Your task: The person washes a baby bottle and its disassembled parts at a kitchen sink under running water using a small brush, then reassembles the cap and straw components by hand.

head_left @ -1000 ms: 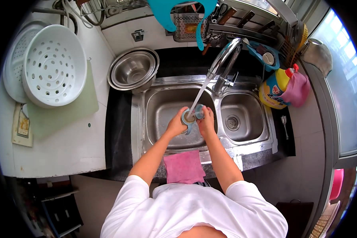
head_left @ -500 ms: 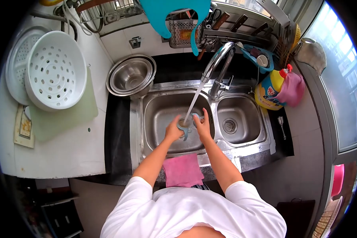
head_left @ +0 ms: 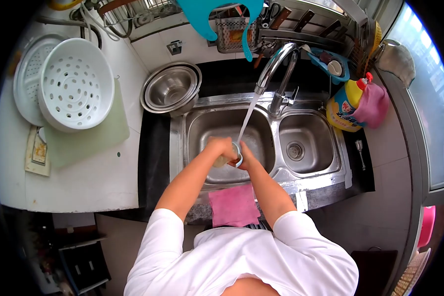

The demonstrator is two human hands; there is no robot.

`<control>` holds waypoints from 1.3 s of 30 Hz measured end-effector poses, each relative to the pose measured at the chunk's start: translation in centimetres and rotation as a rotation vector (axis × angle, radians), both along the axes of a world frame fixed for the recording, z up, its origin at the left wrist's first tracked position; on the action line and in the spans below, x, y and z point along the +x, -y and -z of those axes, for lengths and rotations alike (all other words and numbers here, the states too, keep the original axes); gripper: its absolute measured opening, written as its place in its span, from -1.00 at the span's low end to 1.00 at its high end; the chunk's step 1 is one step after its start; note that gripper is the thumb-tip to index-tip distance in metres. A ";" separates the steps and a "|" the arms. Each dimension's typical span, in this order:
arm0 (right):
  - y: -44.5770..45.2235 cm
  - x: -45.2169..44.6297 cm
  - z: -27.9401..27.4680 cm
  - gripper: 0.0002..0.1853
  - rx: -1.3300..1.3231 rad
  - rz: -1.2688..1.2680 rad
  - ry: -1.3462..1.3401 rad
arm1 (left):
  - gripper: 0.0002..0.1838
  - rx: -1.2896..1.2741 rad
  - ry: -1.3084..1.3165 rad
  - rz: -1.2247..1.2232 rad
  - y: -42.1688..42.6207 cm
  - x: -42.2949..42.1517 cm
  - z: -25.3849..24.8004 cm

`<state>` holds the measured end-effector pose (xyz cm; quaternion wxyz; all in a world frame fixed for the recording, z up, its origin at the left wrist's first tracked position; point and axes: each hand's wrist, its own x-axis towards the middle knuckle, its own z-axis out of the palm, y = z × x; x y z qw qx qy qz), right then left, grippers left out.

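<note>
Both hands are together over the large sink basin (head_left: 197, 128), beside the stream of water from the faucet (head_left: 274, 66). My left hand (head_left: 221, 147) is closed around a small container with a see-through, slightly yellowish body (head_left: 219, 162). A pale blue-white rim (head_left: 239, 155) shows at its right end, facing my right hand (head_left: 247, 157). My right hand is curled against that rim from the right, its fingertips partly hidden. The container looks tilted on its side, and its exact kind is unclear.
Nested steel bowls (head_left: 170, 89) stand left of the sink; a white colander (head_left: 76, 86) is farther left. A smaller basin (head_left: 306, 140) adjoins on the right, near a yellow detergent bottle (head_left: 344, 106). A pink cloth (head_left: 234, 204) hangs at the front edge.
My hands were apart, with pale blue parts in each under the water. Now they have come together, my left hand over the container and my right at its rim. The view has shifted slightly.
</note>
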<state>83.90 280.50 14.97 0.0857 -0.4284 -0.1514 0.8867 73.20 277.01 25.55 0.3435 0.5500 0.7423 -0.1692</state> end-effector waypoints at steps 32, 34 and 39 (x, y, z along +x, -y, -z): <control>-1.6 3.5 1.0 -0.32 1.285 0.071 0.240 | -0.21 0.703 0.274 -0.608 3.6 2.8 14.3; -1.2 3.6 1.7 -0.13 1.386 0.052 0.253 | -0.19 0.708 0.324 -0.607 4.3 2.9 17.1; 0.0 2.9 2.4 0.04 1.253 0.033 0.232 | -0.07 0.589 0.363 -0.531 5.6 3.1 21.2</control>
